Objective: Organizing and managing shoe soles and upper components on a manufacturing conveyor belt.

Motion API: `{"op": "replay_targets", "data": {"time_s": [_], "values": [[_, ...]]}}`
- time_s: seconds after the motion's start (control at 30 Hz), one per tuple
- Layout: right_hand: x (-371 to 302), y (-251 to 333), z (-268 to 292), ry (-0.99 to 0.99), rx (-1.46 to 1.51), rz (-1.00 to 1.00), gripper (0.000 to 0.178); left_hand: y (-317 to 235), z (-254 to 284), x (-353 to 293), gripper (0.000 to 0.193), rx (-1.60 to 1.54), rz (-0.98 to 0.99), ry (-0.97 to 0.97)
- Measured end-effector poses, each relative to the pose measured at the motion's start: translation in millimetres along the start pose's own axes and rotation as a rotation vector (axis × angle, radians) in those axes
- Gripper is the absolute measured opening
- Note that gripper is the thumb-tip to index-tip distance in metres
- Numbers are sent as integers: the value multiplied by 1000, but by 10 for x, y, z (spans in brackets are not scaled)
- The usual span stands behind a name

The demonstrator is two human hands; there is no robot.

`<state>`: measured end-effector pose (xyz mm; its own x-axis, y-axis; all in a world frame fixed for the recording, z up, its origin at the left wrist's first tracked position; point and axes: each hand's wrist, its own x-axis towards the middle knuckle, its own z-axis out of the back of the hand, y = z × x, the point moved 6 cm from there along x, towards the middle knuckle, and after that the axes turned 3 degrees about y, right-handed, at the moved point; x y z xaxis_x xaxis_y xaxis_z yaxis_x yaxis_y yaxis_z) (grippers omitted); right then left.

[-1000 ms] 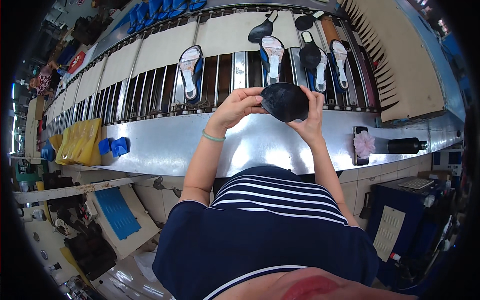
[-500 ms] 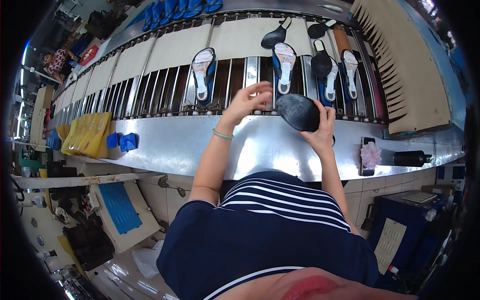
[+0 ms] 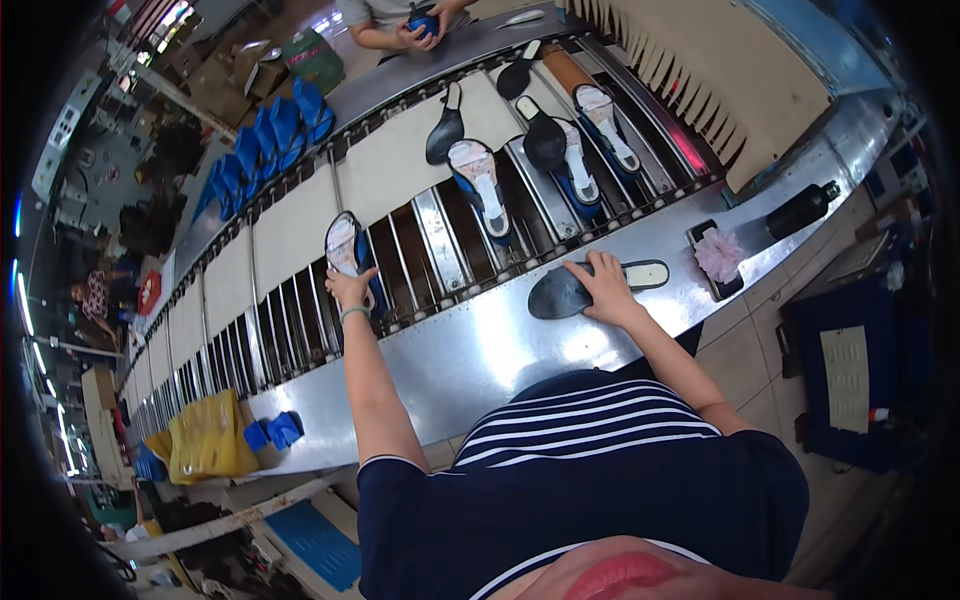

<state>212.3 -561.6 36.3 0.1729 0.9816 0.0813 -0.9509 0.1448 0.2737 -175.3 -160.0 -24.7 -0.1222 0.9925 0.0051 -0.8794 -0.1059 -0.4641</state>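
Note:
My left hand (image 3: 349,288) reaches to an upturned blue shoe (image 3: 343,238) on the roller conveyor, thumb on one side and fingers on the other. The shoe's pale underside shows; my hand covers part of it. On the metal ledge in front of me lies a black shoe sole (image 3: 556,293) with a pale heel end. My right hand (image 3: 607,288) grips its middle from above. Another upturned shoe (image 3: 480,185) rests on the conveyor between my hands and farther off, with a black sole (image 3: 447,130) beyond it.
More upturned shoes (image 3: 608,130) and black soles (image 3: 543,138) lie on the right of the conveyor. A fringed tan cover (image 3: 700,80) hangs at right. A phone (image 3: 703,238) with a pink flower and a black bottle (image 3: 803,208) lie on the ledge. Across, a co-worker's hands (image 3: 420,35) hold something blue.
The view has turned. My left hand has moved from beside the sole to the leftmost shoe. My right hand has brought the sole down onto the ledge. A co-worker's hands have come into view.

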Motion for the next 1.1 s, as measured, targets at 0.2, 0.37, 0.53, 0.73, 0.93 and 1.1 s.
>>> {"op": "replay_targets", "data": {"time_s": [0.2, 0.37, 0.53, 0.73, 0.93, 1.1], "values": [[-120, 11, -30, 13, 26, -53, 80, -17, -83, -33, 108, -47, 87, 158], [-310, 141, 256, -1, 264, -191, 69, 56, -25, 32, 111, 52, 86, 141], [-548, -76, -117, 38, 756, -576, 58, 148, -130, 203, 103, -73, 125, 168], [-384, -25, -631, -83, 1520, -647, 45, 792, -49, 449, 90, -502, 188, 230], [-416, -54, -567, -408, 1582, -639, 32, 107, 365, -125, 74, -846, -6, 181], [-500, 48, 41, -459, 1590, -573, 25, -1095, 546, -805, 70, -1119, -228, 402]]}}
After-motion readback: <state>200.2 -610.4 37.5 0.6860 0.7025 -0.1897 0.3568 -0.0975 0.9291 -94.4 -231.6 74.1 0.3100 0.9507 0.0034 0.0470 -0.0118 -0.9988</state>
